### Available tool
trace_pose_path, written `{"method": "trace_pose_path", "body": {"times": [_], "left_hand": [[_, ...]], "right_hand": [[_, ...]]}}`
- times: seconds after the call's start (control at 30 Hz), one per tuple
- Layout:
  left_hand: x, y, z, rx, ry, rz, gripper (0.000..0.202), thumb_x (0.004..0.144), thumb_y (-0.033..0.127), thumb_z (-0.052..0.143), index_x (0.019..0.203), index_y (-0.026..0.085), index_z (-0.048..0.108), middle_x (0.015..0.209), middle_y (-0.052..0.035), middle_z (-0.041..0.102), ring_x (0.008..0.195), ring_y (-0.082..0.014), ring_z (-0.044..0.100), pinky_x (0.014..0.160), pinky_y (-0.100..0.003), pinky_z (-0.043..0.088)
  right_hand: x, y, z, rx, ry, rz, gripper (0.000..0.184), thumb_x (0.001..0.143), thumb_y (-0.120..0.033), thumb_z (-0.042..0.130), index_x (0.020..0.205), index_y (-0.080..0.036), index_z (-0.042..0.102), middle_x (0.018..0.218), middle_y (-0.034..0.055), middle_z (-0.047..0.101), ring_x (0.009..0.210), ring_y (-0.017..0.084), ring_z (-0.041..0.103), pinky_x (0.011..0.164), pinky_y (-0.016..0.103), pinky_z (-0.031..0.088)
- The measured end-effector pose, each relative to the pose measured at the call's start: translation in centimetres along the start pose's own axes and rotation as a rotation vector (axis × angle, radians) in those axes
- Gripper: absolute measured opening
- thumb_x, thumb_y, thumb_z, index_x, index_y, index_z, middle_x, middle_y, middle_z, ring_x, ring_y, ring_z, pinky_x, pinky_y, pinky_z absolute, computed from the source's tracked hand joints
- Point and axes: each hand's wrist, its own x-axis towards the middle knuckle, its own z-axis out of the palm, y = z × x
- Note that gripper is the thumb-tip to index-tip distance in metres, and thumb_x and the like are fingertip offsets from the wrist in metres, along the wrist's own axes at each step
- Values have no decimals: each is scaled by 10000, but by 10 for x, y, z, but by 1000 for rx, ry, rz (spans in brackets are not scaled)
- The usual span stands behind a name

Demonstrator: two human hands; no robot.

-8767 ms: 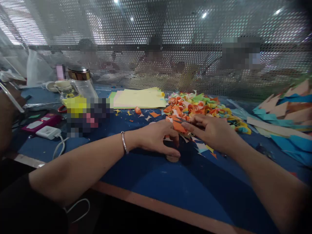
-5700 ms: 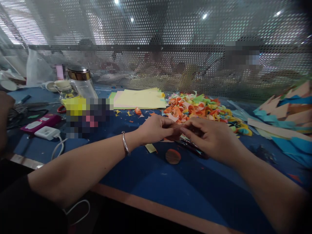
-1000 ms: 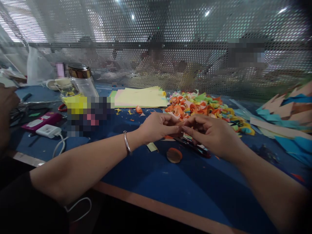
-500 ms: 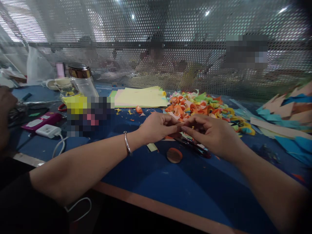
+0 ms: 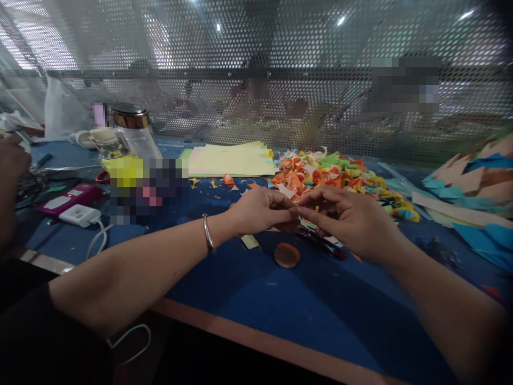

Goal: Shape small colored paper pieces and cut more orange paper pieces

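My left hand (image 5: pixel 258 211) and my right hand (image 5: pixel 348 222) meet fingertip to fingertip above the blue table (image 5: pixel 280 299), both pinched round a small piece I cannot make out. A silver bangle (image 5: pixel 207 233) sits on my left wrist. Just behind my hands lies a heap of small folded paper pieces (image 5: pixel 336 179), mostly orange, green and yellow. Under my right hand lie dark scissors (image 5: pixel 323 243). A small round brown disc (image 5: pixel 286 255) rests on the table below my hands, beside a yellow paper scrap (image 5: pixel 249 241).
A stack of pale yellow sheets (image 5: pixel 230 160) lies at the back centre. A glass jar with a metal lid (image 5: pixel 134 136), a pink phone (image 5: pixel 68 197) and a white charger (image 5: pixel 79 216) stand left. Cut blue and tan paper strips (image 5: pixel 468 187) pile up right. Perforated screen (image 5: pixel 256 80) behind; another person's hand (image 5: pixel 10 160) far left.
Earlier my hands pressed an orange piece flat on the table; since then they rose and pinch together. Over the last second they barely moved.
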Motion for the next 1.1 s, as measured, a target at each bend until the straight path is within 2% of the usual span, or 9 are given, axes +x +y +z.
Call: {"method": "trace_pose_path", "body": {"times": [0.17,0.3,0.47,0.63,0.73,0.87,1.0,1.1], "left_hand": [[0,0,-2,21,-34,-14,124,817,205,804,814,115,720,749,-27,751,693,-90,719,772,-254,586],[1,-3,-4,92,-62,4,195,773,253,848,779,123,703,732,-12,730,684,-89,709,732,-228,572],[2,-4,-4,247,-48,29,122,852,153,717,743,136,667,699,8,706,637,-82,697,672,-213,569],[1,-5,-5,341,-71,114,121,867,171,700,761,141,651,723,3,707,659,-86,706,652,-203,560],[1,-5,-5,332,-96,144,115,878,147,683,769,143,646,731,7,707,663,-81,706,656,-199,559],[0,-2,-5,278,-102,94,145,904,142,670,760,142,649,714,17,700,645,-73,702,661,-201,562],[0,1,-6,251,-126,24,139,878,191,741,766,130,684,722,2,718,650,-76,704,689,-212,567],[0,0,-6,251,-123,40,153,879,236,752,783,130,698,749,-7,725,671,-77,706,700,-212,561]], "right_hand": [[0,-1,-1,84,-53,15,452,840,-672,701,869,-222,680,620,-2,625,473,132,557,450,279,446],[0,-1,0,82,-77,31,441,846,-656,700,867,-217,668,638,2,638,460,132,578,442,275,448],[0,0,-1,67,-97,56,479,838,-687,683,881,-210,667,653,16,662,463,144,602,433,270,453],[1,-1,-2,69,-108,66,488,837,-703,679,867,-216,657,592,4,623,456,145,588,426,267,440],[1,-1,-3,77,-109,69,472,847,-690,669,871,-219,647,577,1,609,453,143,583,428,268,435],[1,0,-3,74,-118,69,435,856,-649,670,870,-215,644,579,3,617,446,135,575,427,266,426],[1,-1,-2,72,-105,81,442,845,-654,669,865,-214,643,543,-4,606,439,137,574,408,254,431],[1,-2,-3,80,-95,76,455,839,-670,671,858,-217,637,512,-12,592,419,135,561,396,251,424]]}}
